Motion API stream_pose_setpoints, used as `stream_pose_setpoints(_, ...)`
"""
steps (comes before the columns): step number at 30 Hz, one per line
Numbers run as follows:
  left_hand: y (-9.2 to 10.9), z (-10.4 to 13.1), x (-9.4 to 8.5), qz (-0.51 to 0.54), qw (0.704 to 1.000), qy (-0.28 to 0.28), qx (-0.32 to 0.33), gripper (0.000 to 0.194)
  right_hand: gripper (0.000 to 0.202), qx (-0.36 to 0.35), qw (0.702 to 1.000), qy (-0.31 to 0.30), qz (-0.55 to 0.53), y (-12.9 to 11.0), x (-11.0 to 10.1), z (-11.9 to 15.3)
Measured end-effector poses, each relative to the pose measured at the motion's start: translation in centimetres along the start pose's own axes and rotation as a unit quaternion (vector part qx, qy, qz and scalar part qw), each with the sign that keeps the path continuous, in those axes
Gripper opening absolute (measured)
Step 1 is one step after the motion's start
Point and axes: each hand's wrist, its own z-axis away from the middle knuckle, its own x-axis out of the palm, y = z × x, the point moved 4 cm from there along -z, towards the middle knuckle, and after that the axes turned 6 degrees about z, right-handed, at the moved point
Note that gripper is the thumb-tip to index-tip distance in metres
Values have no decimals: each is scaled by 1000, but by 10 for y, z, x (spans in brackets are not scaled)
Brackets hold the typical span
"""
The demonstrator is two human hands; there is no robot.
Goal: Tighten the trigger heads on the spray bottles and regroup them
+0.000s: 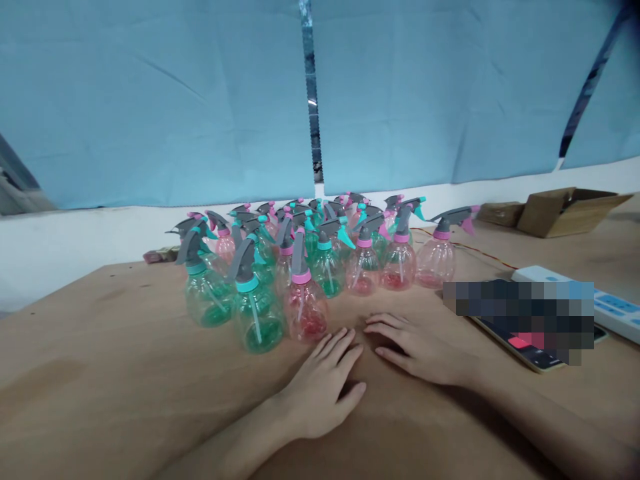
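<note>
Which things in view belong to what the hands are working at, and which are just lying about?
Likely part of the work:
- green spray bottles, nearest the hands with the pink ones
- pink spray bottles
- left hand and right hand, both empty

Seemingly lying about:
- phone
- white power strip
- open cardboard box

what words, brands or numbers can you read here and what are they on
No text can be read in this picture.
Phone: most of it is pixelated; the small marks near its lower edge are too small to read.
White strip with blue patches: no legible lettering.
Spray bottles: no readable label or number.
Open cardboard box: no print that can be made out.
</note>
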Motion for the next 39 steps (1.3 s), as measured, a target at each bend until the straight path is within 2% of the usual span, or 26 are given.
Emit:
stream_pose_setpoints(7, 1, 0, -1, 3, 1000, 0, 1, 50, 31, 109, 991, 73, -24, 8, -11, 1)
stream_pose_setpoints(10, 2, 1, -2, 12, 1000, 5, -1, 49, 29, 124, 987, 95, -46, 10, -13, 2)
stream_pose_setpoints(13, 1, 2, -4, 27, 999, 27, -31, 51, 27, 124, 985, 112, -51, 10, -13, 2)
stream_pose_setpoints(17, -3, 3, -3, 39, 995, 56, -69, 52, 36, 155, 975, 143, -67, 9, -13, -2)
stream_pose_setpoints(21, -5, 1, -2, 24, 994, 76, -76, 50, 42, 178, 960, 197, -85, 7, -27, -26)
stream_pose_setpoints(26, -5, 0, -4, 18, 993, 86, -79, 47, 39, 216, 935, 272, -70, 15, -59, -81)
stream_pose_setpoints(30, -5, 1, -3, 15, 993, 89, -79, 47, 36, 231, 921, 301, -86, 23, -64, -114)
stream_pose_setpoints(34, -7, 1, -2, 13, 992, 102, -71, 46, 28, 224, 917, 312, -109, 26, -61, -126)
stream_pose_setpoints(39, -8, 2, -2, 10, 991, 109, -76, 47, 22, 198, 916, 322, -134, 26, -62, -123)
